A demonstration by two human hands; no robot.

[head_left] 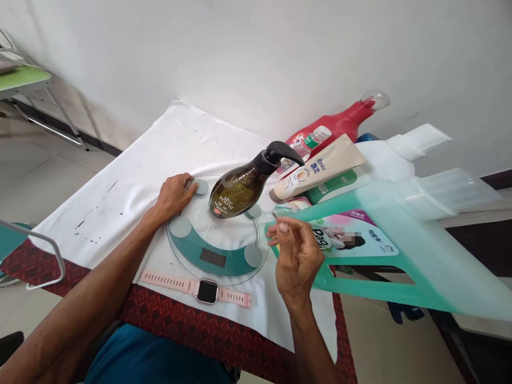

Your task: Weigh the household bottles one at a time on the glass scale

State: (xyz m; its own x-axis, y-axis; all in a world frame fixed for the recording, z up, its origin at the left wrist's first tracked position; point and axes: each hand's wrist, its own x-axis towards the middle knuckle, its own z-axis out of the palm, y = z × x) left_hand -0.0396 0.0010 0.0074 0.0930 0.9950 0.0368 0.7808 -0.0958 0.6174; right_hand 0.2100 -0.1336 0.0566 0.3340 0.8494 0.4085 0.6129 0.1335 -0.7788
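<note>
A round glass bathroom scale with a teal band and a dark display lies on the white cloth. Upright on its glass stands a dark green pump bottle with a black pump head. At the scale's far left rim, my left hand is closed on the edge beside a round foot pad; some of its fingertips are hidden. My right hand is raised right of the scale, loosely curled with fingers apart and nothing visible in it. In front of the scale lies a smartwatch with a pink strap.
To the right stand a large green jug, a white bottle, a cream tube, a small clear bottle and a red bottle. A white wall rises behind. A green-topped table is far left.
</note>
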